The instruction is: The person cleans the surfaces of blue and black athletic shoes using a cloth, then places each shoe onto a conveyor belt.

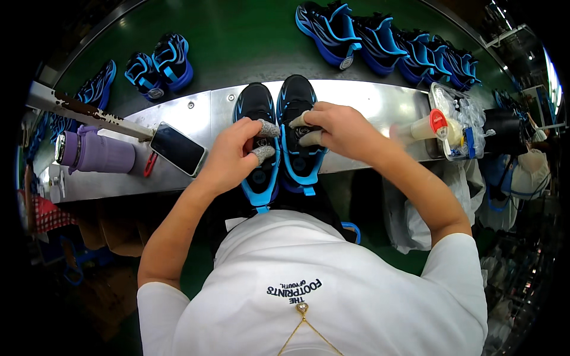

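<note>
Two black sneakers with bright blue trim stand side by side on the metal ledge, toes pointing away from me. My left hand [240,148] is bent over the left sneaker [254,101], its thumb and forefinger in grey finger covers gripping around the lacing and tongue. On the right sneaker [297,95], my right hand [335,127] has its covered thumb and forefinger curled at the same area. Whatever thin part lies between the fingertips is too small to make out. The heel ends of both sneakers overhang the near edge.
A purple tumbler [104,153], a dark-screened phone [178,148] and a red-handled tool [151,164] lie left, beside a chipped metal bar [89,110]. At right are a red-lidded cup [424,126] and a plastic tray [454,151]. More sneakers [329,32] line the green surface [243,35] beyond.
</note>
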`<action>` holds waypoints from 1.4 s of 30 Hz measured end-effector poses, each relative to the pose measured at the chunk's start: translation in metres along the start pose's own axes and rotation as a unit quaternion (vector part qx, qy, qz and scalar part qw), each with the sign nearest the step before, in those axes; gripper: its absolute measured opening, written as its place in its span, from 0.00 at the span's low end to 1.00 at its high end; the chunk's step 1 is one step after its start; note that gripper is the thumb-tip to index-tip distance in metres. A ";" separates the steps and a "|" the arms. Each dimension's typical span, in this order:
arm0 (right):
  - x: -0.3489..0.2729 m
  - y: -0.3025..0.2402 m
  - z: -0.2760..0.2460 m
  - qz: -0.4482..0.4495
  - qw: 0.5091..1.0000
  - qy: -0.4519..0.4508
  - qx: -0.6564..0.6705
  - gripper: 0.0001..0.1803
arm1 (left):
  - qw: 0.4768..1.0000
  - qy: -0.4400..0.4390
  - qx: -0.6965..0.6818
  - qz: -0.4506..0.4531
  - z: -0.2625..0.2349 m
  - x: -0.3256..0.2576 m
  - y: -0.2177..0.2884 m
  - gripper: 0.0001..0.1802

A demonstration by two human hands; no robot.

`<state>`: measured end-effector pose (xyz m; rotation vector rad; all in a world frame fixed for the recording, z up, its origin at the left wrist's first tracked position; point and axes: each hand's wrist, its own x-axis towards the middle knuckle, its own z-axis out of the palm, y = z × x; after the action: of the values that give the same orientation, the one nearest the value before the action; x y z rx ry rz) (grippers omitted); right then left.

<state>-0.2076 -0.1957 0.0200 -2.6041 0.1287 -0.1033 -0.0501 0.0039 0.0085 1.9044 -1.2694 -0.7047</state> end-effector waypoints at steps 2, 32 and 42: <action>-0.002 -0.002 0.003 0.021 0.999 0.029 -0.035 0.17 | 0.998 -0.032 -0.048 -0.003 -0.001 0.000 0.000 0.21; 0.018 0.004 0.004 -0.096 0.995 0.023 0.008 0.34 | 0.990 0.009 -0.142 0.022 0.007 -0.005 -0.024 0.20; 0.016 0.002 0.003 -0.073 0.997 0.002 -0.020 0.35 | 0.987 0.044 -0.155 0.003 0.023 -0.031 0.038 0.08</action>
<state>-0.1911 -0.1982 0.0172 -2.6521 -0.0579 -0.1602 -0.0995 0.0174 0.0270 1.6581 -1.0444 -0.7586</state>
